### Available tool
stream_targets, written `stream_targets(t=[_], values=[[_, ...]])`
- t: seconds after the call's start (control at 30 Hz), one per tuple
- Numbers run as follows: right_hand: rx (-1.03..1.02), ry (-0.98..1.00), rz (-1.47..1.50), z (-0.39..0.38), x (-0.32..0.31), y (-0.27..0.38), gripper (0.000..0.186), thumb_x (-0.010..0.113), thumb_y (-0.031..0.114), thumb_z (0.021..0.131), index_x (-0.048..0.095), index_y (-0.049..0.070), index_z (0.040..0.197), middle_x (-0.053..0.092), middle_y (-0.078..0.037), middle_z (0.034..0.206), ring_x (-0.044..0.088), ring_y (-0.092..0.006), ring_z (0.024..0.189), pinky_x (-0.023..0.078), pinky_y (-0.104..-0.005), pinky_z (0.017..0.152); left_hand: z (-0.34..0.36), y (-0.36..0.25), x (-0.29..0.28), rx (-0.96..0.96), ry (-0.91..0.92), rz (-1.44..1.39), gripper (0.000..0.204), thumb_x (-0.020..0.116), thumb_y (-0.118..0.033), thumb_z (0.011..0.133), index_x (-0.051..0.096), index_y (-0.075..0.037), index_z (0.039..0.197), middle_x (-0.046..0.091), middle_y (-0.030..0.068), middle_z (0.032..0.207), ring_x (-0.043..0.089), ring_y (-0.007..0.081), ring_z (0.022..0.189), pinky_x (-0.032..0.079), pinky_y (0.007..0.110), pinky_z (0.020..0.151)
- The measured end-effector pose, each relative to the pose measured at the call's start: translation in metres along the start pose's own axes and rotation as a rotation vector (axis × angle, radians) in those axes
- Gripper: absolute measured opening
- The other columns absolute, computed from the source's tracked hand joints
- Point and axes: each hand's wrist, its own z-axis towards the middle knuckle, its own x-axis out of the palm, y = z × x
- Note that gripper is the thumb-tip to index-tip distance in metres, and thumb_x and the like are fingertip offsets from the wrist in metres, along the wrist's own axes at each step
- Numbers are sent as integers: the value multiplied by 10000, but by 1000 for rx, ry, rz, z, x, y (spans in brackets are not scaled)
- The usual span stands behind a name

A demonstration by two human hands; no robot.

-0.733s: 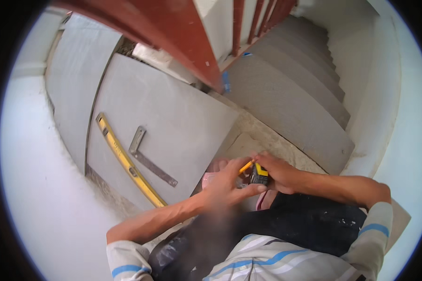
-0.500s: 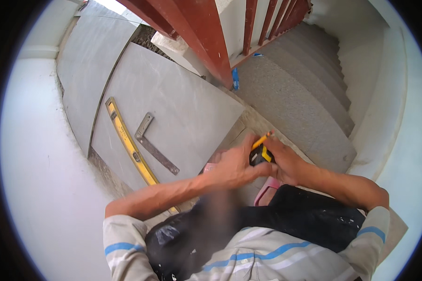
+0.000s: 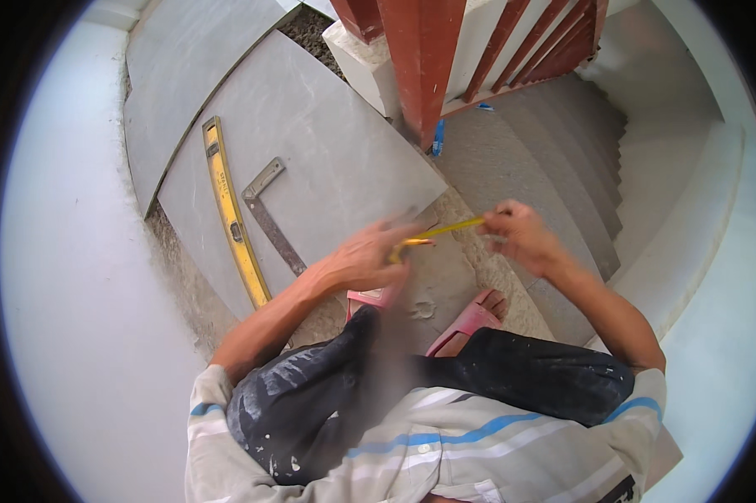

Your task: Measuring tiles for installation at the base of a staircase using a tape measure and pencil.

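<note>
In front of my knees, my left hand (image 3: 365,256) is closed round a tape measure, whose case is mostly hidden by the fingers. A pencil (image 3: 418,242) pokes out of the same hand toward the right. The yellow tape blade (image 3: 453,227) stretches from there to my right hand (image 3: 522,236), which pinches its free end. Both hands are slightly smeared by motion. To the left, a yellow spirit level (image 3: 231,218) and a metal try square (image 3: 269,218) lie on a large grey floor tile (image 3: 328,151).
Beyond the tile stands a red post (image 3: 420,67) with a railing. Grey stairs (image 3: 520,159) curve down on the right. A blue object (image 3: 438,138) lies by the post's foot. White walls (image 3: 76,277) flank both sides. My feet wear pink sandals (image 3: 466,323).
My hands have moved apart, the left one leftward and the right one slightly right and up. A length of tape blade now spans between them. The view has shifted a little.
</note>
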Motion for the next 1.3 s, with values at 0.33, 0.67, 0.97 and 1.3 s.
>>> stream_targets(t=[0.33,0.67,0.97,1.3], values=[[-48,-152,185,40,-40,20,151,674,184,957,560,112,1023,594,0,914,589,-81,792,472,-254,685,-90,90,24,-311,-239,53,295,635,-272,899,650,-73,1116,604,197,942,608,390,892,474,450,776],[88,-174,37,102,-11,20,137,618,192,983,537,131,1075,581,5,943,570,-96,806,433,-277,678,-91,126,45,-633,-294,-225,245,618,-261,923,651,-36,1015,573,172,825,579,295,787,449,390,719],[5,-200,-41,130,0,39,164,635,186,967,562,135,1104,619,0,988,600,-106,845,444,-290,725,-83,153,22,-559,-496,-149,242,652,-280,925,696,-42,936,621,189,815,614,349,768,456,421,684],[-90,-101,-141,152,32,51,259,681,141,926,552,73,1140,651,-42,993,634,-127,860,458,-288,709,-58,111,-11,-553,-464,-168,235,596,-226,897,620,1,952,591,232,788,602,388,765,462,431,708]])
